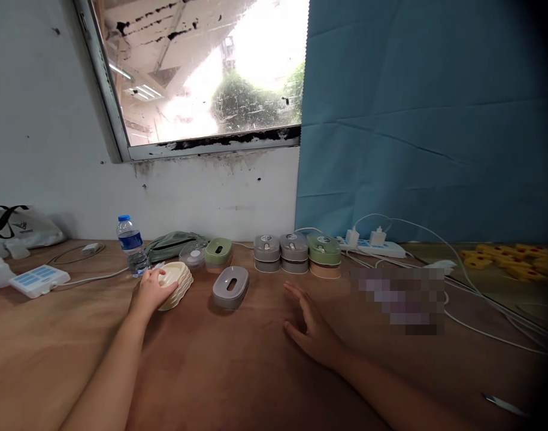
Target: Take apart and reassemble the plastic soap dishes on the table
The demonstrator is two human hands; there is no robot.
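Observation:
My left hand (pixel 154 290) grips a stack of cream wavy-edged plastic pieces (pixel 178 282) at the left of the table, its fingers over the near rim. Over the table to the right, my right hand (pixel 312 326) has its thumb and fingers apart and holds nothing. Between the hands lies a grey oval plastic piece with a slot (pixel 240 287). Behind it sits a green slotted one (pixel 218 251) on a tan base. A row of lidded oval boxes, two grey (pixel 267 248) and one green (pixel 325 250), stands near the wall.
A water bottle (pixel 132 245) stands behind my left hand, beside a green pouch (pixel 177 242). White chargers sit in a power strip (pixel 372 246) with loose cables at right. A white power strip (pixel 39 280) lies far left, yellow pieces (pixel 505 260) far right. Part of the right side is pixelated.

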